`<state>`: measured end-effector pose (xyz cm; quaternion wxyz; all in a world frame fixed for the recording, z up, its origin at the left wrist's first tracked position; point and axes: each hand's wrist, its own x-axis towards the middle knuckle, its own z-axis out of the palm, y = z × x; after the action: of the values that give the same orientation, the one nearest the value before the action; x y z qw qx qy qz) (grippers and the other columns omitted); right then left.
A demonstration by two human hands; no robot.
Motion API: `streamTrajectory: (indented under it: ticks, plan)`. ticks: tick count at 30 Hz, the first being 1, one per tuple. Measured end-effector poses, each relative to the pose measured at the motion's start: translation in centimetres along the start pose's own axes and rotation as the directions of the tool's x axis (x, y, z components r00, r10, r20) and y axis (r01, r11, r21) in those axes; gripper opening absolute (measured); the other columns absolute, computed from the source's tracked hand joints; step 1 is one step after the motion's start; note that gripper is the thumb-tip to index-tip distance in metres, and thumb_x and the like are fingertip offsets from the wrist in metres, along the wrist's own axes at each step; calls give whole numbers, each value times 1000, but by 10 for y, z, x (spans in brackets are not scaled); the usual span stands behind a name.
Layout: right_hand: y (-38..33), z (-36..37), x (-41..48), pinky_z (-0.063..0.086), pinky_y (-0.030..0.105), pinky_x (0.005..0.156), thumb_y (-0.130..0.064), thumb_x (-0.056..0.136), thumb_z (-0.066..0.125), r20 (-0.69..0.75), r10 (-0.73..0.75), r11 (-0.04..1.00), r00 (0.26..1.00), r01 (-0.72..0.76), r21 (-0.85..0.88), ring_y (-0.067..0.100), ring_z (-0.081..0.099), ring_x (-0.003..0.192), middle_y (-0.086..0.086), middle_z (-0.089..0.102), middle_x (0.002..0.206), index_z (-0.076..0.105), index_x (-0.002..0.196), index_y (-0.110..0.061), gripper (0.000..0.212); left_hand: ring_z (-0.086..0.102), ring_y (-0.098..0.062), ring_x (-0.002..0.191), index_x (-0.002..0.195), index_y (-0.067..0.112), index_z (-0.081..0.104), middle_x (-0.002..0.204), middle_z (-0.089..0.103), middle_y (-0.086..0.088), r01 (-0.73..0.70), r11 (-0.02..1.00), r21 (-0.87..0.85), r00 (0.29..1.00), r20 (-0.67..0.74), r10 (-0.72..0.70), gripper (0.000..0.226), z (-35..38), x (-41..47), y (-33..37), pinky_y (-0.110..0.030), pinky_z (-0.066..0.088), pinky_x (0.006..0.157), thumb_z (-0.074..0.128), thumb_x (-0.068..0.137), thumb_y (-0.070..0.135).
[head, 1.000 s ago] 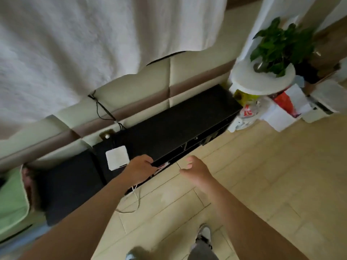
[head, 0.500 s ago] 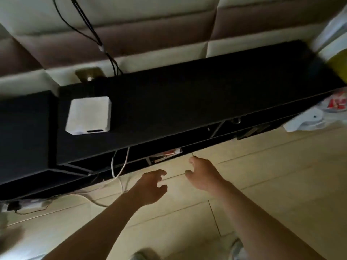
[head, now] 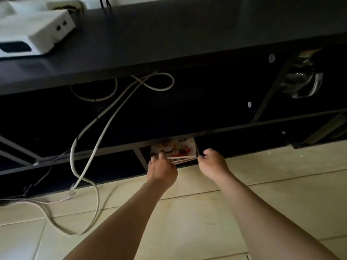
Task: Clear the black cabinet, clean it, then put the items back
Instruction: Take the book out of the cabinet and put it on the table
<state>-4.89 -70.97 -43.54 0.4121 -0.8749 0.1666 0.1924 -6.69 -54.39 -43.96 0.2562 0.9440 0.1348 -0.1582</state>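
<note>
While the left hand (head: 162, 169) pinches booklets (head: 181, 148) in the cabinet (head: 187, 34), the right hand (head: 213, 164) grips their edge. Cables (head: 71, 156) hang nearby.

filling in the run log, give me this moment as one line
phase: clearing | left hand: grips booklets on black cabinet lower shelf | right hand: at stack's right corner, grip unclear

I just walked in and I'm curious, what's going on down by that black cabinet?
A person reaches into the bottom shelf of the low black cabinet. Their left hand pinches the left edge of a thin stack of printed booklets with a food photo on top. The fingers of the right hand are at its right edge.
</note>
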Motion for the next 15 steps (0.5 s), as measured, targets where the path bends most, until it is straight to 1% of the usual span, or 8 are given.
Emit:
streamTrajectory:
  ticks: [2, 3, 5, 6, 8, 10, 12, 15]
  plan:
    - [-6, 3, 2, 42, 27, 93, -29, 104, 49, 23, 0, 1000, 1000, -1, 18, 26, 52, 132, 9, 50, 149, 43, 149, -13, 48, 52, -34, 111, 137, 9, 40, 125, 49, -19, 48, 999, -6, 999, 2, -48, 41, -2, 7, -1, -44, 50, 95, 44, 99, 23]
    - [-9, 4, 5, 42, 30, 99, -29, 105, 48, 25, -10, 1000, 1000, 10, 23, 27, 50, 134, 9, 47, 151, 41, 150, -13, 49, 56, -32, 103, 130, 8, 45, 118, 54, -18, 55, 998, -8, 998, -12, -55, 35, -2, 11, -2, -42, 52, 87, 44, 98, 23]
    - [-13, 4, 13, 40, 34, 107, -30, 105, 48, 12, -28, 999, 1000, 28, 38, 28, 45, 139, 9, 42, 155, 38, 152, -14, 51, 60, -27, 83, 110, 6, 58, 99, 63, -14, 56, 998, -10, 998, -38, -57, 23, 1, 20, -1, -37, 52, 69, 46, 96, 19]
    - [-15, 4, 19, 39, 35, 108, -31, 106, 47, 0, -35, 998, 999, 35, 43, 29, 44, 140, 10, 41, 155, 38, 153, -14, 51, 59, -25, 76, 101, 6, 62, 90, 64, -12, 56, 998, -4, 998, -42, -57, 20, 3, 24, 0, -34, 48, 64, 46, 95, 18]
    - [-18, 4, 32, 40, 34, 103, -31, 106, 46, -17, -46, 998, 999, 47, 44, 31, 46, 136, 12, 44, 152, 40, 151, -12, 49, 56, -23, 73, 93, 8, 63, 78, 58, -6, 75, 997, 21, 996, -53, -74, 18, 7, 32, 4, -31, 44, 64, 47, 95, 17]
    - [-22, 8, 45, 40, 30, 93, -31, 106, 46, -9, -30, 998, 1000, 30, 61, 31, 50, 129, 13, 48, 146, 44, 147, -10, 46, 55, -22, 75, 94, 11, 59, 75, 53, -2, 97, 995, 37, 993, -68, -95, 14, 10, 42, 10, -31, 44, 66, 49, 96, 21]
    - [-26, 15, 54, 38, 29, 90, -31, 105, 47, 14, 18, 995, 1000, -19, 93, 31, 52, 126, 13, 50, 143, 47, 144, -10, 45, 56, -22, 81, 100, 17, 55, 84, 55, -2, 108, 992, 65, 993, -57, -104, 15, 9, 51, 18, -32, 49, 72, 46, 100, 28]
    - [-30, 24, 60, 39, 30, 87, -29, 104, 47, 18, 67, 992, 998, -68, 111, 29, 54, 118, 13, 51, 141, 47, 145, -9, 45, 59, -22, 89, 123, 23, 58, 97, 57, -3, 115, 987, 112, 993, 4, -117, 32, 6, 64, 22, -30, 47, 71, 38, 103, 38]
